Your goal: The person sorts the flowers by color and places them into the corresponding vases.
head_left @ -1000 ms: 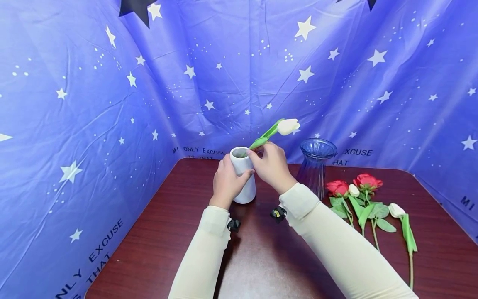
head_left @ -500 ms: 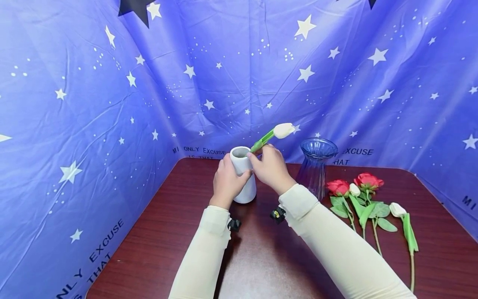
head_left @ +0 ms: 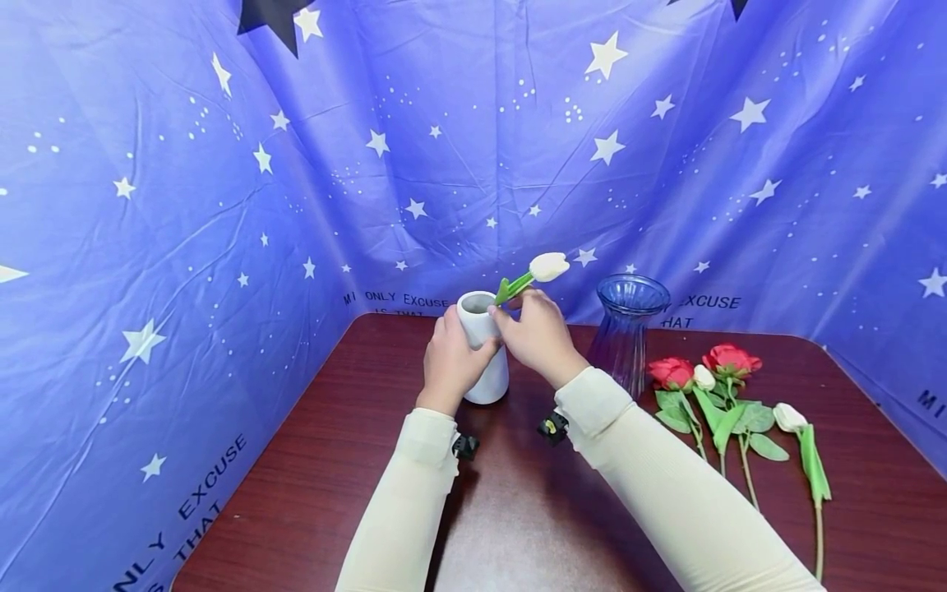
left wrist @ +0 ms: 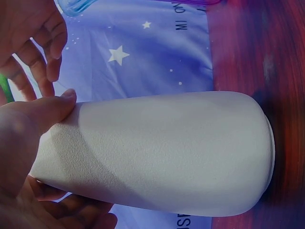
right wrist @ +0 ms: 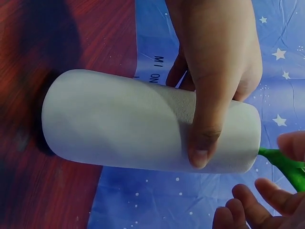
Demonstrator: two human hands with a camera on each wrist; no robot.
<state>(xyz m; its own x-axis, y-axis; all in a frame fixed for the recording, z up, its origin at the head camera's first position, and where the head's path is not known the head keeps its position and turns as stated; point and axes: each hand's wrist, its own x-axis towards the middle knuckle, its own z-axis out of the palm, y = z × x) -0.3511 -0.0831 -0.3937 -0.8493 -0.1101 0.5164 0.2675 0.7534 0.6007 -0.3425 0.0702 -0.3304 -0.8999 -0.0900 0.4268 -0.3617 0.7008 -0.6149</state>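
2 hands meet at the white vase [head_left: 490, 378], which stands upright near the far edge of the table [head_left: 311, 485]. Close behind this edge hangs the starry cloth [head_left: 459, 181]. On the left, the dark red wood continues to the slanting side edge; more wood, shiny with light, lies between the left sleeve [head_left: 403, 501] and the right sleeve [head_left: 681, 493]. On the right, near the right hand [head_left: 538, 333], the blue glass [head_left: 629, 329] also stands near the far edge, and beyond it lie 2 roses [head_left: 731, 360] and 2 loose tulips [head_left: 790, 418].

The left hand [head_left: 450, 358] grips the upper half of the vase, with thumb on 1 side and fingers curled round the other. The right hand is at the mouth, with the tulip [head_left: 549, 266] leaning from there to the right, its white head above the knuckles.

Only the head view shows this white head and the grey inside of the mouth. The right wrist view shows the green part reaching the rim, between the thumb and the slightly parted fingers. The left wrist view shows the base of the vase on the wood.

Whether the right fingers pinch the stem, I cannot tell: the hand is cut off in both wrist views. How deep the stem goes is hidden. The right sleeve covers some lower ends of the lying stems.
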